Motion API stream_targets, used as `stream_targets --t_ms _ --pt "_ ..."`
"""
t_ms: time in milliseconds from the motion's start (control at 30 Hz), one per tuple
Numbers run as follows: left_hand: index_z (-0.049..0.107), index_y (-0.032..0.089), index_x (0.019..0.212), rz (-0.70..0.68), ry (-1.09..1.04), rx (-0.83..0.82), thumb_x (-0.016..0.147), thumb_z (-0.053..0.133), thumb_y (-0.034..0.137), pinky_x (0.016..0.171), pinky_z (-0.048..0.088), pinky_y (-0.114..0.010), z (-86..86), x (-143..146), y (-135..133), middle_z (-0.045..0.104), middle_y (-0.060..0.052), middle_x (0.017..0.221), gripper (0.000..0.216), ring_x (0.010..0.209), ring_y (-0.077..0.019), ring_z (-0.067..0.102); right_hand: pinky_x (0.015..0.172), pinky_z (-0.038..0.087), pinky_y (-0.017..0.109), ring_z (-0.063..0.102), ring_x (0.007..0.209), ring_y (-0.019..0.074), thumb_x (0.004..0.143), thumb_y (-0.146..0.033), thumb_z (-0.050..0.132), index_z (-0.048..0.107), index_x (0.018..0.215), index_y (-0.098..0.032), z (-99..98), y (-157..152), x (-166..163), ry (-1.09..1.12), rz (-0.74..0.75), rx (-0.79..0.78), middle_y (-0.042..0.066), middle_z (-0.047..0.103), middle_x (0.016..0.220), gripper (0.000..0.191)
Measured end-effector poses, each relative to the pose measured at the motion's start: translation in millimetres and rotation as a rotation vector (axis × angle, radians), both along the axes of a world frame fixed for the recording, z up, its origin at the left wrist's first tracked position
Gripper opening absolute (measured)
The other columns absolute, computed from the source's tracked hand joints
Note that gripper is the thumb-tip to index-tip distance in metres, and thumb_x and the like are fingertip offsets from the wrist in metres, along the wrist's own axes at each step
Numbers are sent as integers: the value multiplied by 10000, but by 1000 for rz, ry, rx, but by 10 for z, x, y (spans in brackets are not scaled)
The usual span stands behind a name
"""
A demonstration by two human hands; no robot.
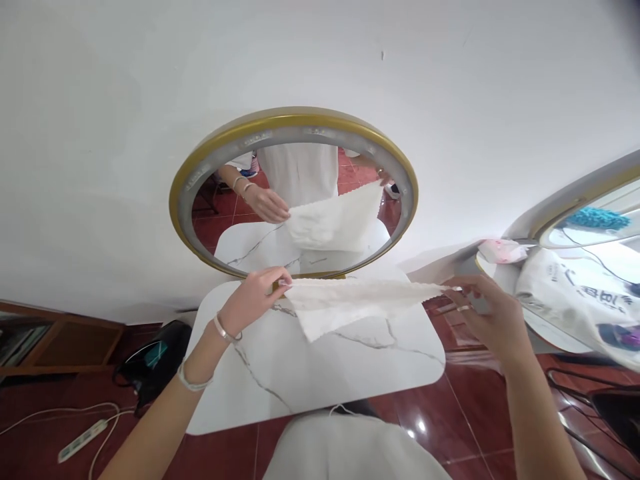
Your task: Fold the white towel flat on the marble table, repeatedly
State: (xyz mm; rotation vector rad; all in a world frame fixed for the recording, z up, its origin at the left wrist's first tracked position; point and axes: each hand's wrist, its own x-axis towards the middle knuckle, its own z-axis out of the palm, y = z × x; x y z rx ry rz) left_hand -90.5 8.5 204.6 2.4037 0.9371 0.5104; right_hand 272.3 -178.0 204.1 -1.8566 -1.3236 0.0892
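Both hands, left hand [255, 297] and right hand [487, 313], pinch a thin white cloth [350, 303] taut over the marble table's [300, 373] far edge, below a gold-rimmed round mirror [295, 127].

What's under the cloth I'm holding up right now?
Under the white cloth lies the marble-patterned tabletop, grey-veined and bare where visible. The strip directly beneath the cloth is covered.

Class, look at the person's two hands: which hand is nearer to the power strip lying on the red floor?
Left. The left hand pinches the white cloth above the marble table's left side, over the power strip. The right hand holds the cloth's far end.
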Motion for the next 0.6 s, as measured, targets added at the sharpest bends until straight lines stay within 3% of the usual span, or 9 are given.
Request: stream_targets --t_ms 100,200,333,400,467,600 --pt "549 215 867 -28 50 -21 923 478 334 712 465 -240 243 -33 -304 637 20 847 150 732 -118 578 502 472 266 547 558 127 769 -428 701 629 898 -242 185 -319 -91 242 -3 43 7 636 737 237" --pt "563 215 772 -159 73 -170 940 437 293 608 457 -205 450 -74 -571 625 14 830 224 680 -100 551 330 408 284 502 401 134 705 -401 765 631 920 -278 277 -651 -104 501 43 45 12 634 676 282" --pt "679 247 828 -246 59 -214 938 458 289 597 464 -202 572 -22 -642 638 -5 892 249 722 -107 583 277 421 304 603 449 214 636 -410 811 648 864 -328 262 -829 52 561 -53 93 62 659 707 292" --pt "713 265 886 -234 55 -148 931 453 249 668 482 -223 511 106 -542 639 -7 954 264 741 -107 596 355 512 312 652 517 228 631 -414 818 641 859 -315 192 -728 176 571 -105 113 63 674 745 306" --pt "726 248 863 -184 70 -75 908 413 159 740 491 -247 345 315 -388 629 -12 999 328 776 -111 607 439 566 317 683 581 235 637 -430 816 626 862 -279 43 -504 316 580 -79 102 48 680 745 331" --pt "713 180 828 67 144 -27 848 375 40 854 509 -291 -298 867 -151 619 -46 974 366 882 -148 625 648 609 361 711 693 222 691 -483 767 574 872 -206 -586 120 549 644 22 91 27 675 760 383"
